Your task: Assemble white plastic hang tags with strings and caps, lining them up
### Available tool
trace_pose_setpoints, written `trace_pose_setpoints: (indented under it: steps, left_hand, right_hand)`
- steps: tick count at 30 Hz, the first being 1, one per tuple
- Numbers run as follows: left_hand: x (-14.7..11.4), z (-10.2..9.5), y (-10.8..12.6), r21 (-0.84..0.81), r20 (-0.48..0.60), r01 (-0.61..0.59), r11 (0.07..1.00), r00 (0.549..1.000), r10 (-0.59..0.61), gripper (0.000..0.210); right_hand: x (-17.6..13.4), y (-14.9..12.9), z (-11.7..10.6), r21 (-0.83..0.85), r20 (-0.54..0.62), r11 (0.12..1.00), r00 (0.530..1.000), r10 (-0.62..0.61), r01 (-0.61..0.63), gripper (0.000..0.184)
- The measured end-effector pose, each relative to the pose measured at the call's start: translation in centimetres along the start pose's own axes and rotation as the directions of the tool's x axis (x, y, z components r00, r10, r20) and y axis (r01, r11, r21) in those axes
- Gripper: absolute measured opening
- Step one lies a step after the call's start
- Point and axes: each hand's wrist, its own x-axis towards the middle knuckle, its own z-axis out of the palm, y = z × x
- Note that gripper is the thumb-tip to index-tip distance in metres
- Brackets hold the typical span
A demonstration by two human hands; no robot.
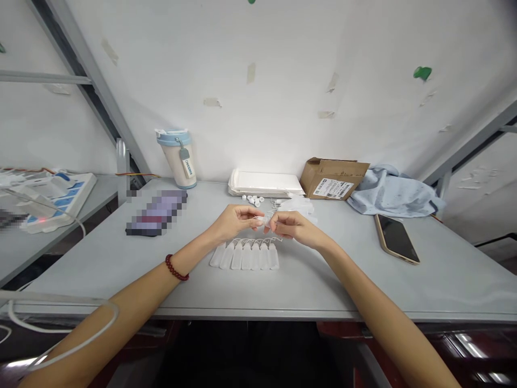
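My left hand and my right hand meet over the middle of the table, both with closed, pinching fingers. Between their fingertips is a small translucent white piece, partly covered, whose kind I cannot make out. Just below the hands lies a row of several small translucent white bottle-shaped pieces, side by side, with thin white cords looped at their upper ends. Behind my left hand sit several small white caps. Beyond my right hand is a pile of translucent white pieces, partly hidden by that hand.
At the back of the grey table stand a tumbler, a white flat package, an open cardboard box and a light blue cloth. A phone lies right, a blurred purple item left. A white cable crosses lower left.
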Motion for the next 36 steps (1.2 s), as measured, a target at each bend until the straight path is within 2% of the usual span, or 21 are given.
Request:
trace_pose_setpoints:
  steps: [4, 12, 17, 21, 25, 28, 30, 36]
  left_hand:
    - [-0.08, -0.05, 0.20, 0.001, 0.015, -0.014, 1.000, 1.000, 0.014, 0.028]
    - [-0.32, -0.01, 0.45, 0.009, 0.058, 0.055, 0.998, 0.997, -0.056, 0.034]
    - [-0.28, -0.07, 0.09, 0.017, 0.062, -0.020, 1.000, 0.998, 0.019, 0.040]
    - [-0.22, -0.05, 0.10, 0.030, 0.032, -0.073, 0.997, 0.997, 0.072, 0.039]
    - [-0.35, 0.21, 0.37, 0.020, 0.056, 0.000, 1.000, 0.998, -0.001, 0.035]
    - [-0.44, 0.60, 0.44, 0.050, 0.083, 0.094, 0.994, 0.992, -0.097, 0.042]
    - [-0.48, 0.81, 0.47, 0.082, 0.079, 0.110, 0.991, 0.990, -0.116, 0.045]
    - [-0.66, 0.62, 0.92, 0.128, 0.133, 0.005, 0.992, 0.991, -0.022, 0.035]
  right_hand:
    - [-0.09, -0.03, -0.16, 0.026, 0.000, 1.000, 1.000, 0.004, -0.004, 0.010]
    - [-0.10, -0.20, 0.10, 0.036, 0.057, 0.999, 0.998, 0.017, -0.019, 0.008]
    - [-0.12, -0.11, 0.29, 0.130, 0.047, 0.988, 0.996, 0.081, -0.086, 0.021]
    - [-0.14, -0.07, 0.31, 0.156, 0.025, 0.984, 0.997, 0.078, -0.081, 0.028]
    - [-0.08, 0.03, 0.22, 0.155, 0.003, 0.986, 0.999, 0.052, -0.052, 0.026]
    - [-0.02, 0.09, 0.18, 0.157, -0.009, 0.987, 0.999, 0.040, -0.038, 0.027]
    - [-0.01, 0.09, 0.20, 0.162, 0.001, 0.986, 0.999, 0.037, -0.037, 0.028]
    - [-0.07, -0.04, 0.28, 0.166, 0.023, 0.985, 0.999, 0.044, -0.047, 0.026]
